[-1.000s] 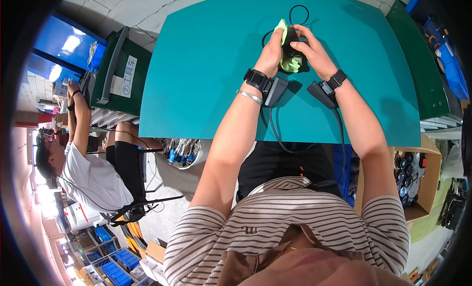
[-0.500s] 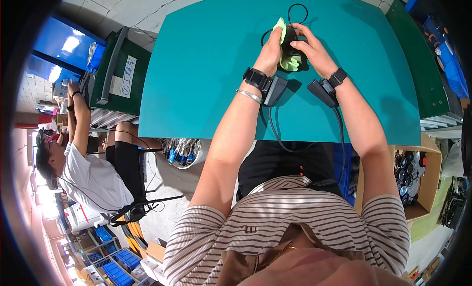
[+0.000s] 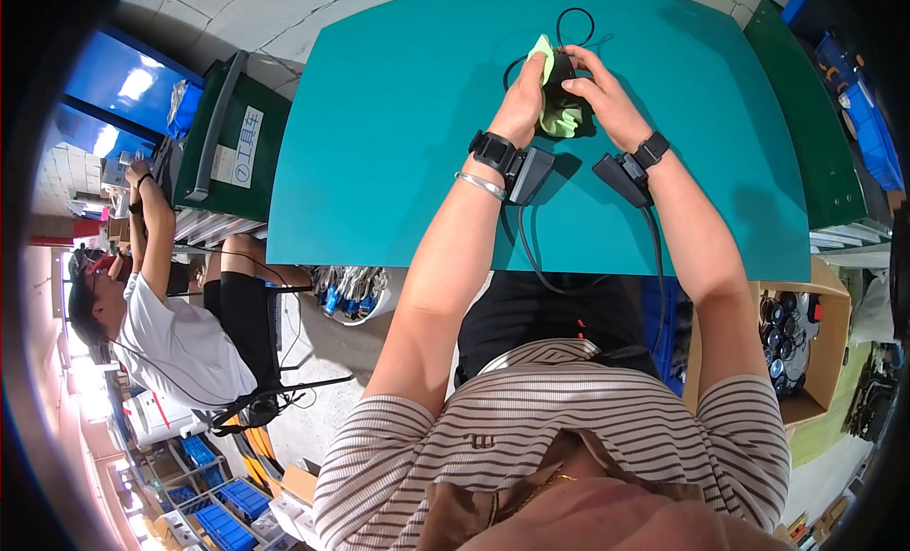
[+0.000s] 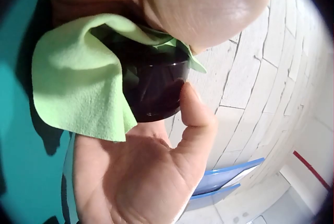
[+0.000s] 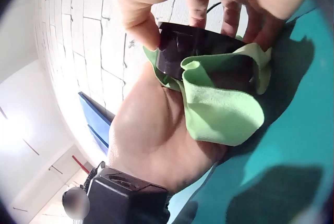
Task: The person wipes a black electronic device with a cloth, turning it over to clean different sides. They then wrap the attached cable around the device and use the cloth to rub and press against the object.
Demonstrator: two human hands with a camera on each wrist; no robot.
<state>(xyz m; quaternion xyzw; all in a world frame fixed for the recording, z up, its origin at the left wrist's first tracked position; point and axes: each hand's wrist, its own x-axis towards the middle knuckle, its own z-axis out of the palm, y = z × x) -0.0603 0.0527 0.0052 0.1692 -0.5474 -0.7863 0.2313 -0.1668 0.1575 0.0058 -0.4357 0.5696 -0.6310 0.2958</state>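
Note:
A glossy black object with a curved side (image 4: 156, 91) is held between both hands above the table. Around part of it wraps a light green cloth (image 4: 78, 83), its loose corner hanging down. My left hand (image 3: 519, 104) grips the cloth and the object through it, on the left side in the head view. From the right, my right hand (image 3: 611, 101) holds the bare black side, thumb against its edge and fingers behind, as the right wrist view shows. A thin black cable (image 3: 575, 11) loops on the table just beyond the hands. The cloth hides much of the object.
The teal table (image 3: 398, 172) spans the area under both arms. Dark cables trail from the wrist cameras over its front edge. A green cabinet (image 3: 232, 144) stands at left, near another seated person (image 3: 180, 343). A cardboard box (image 3: 806, 352) of round parts sits at right.
Both hands keep nearly the same place and grip. The cloth and black object shift only very slightly.

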